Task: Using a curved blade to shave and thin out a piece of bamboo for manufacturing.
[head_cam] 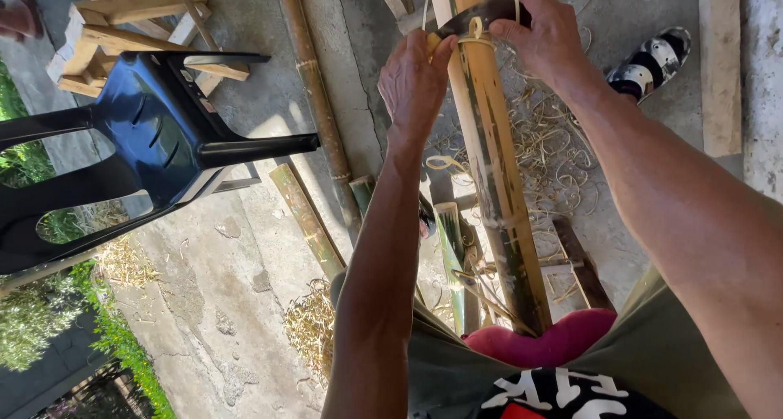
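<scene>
Far left of the left hand, a glossy black plastic chair lies tipped on the rough, cracked concrete floor. The left hand presses half-open fingers on the smooth yellow-green bamboo pole. Just beside it, the right hand grips a dark curved blade across the pole, with pale curly shavings below.

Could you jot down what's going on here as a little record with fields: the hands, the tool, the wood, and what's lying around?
Left hand: pressed against the blade's tip and the bamboo pole
Right hand: grips the knife by its other end
Knife: dark curved blade, lying across the pole
Pole: leans toward the person, lower end on a pink cushion
Shavings: curled strips on the concrete
Nearby: black plastic chair, thin bamboo stick, shoe
</scene>
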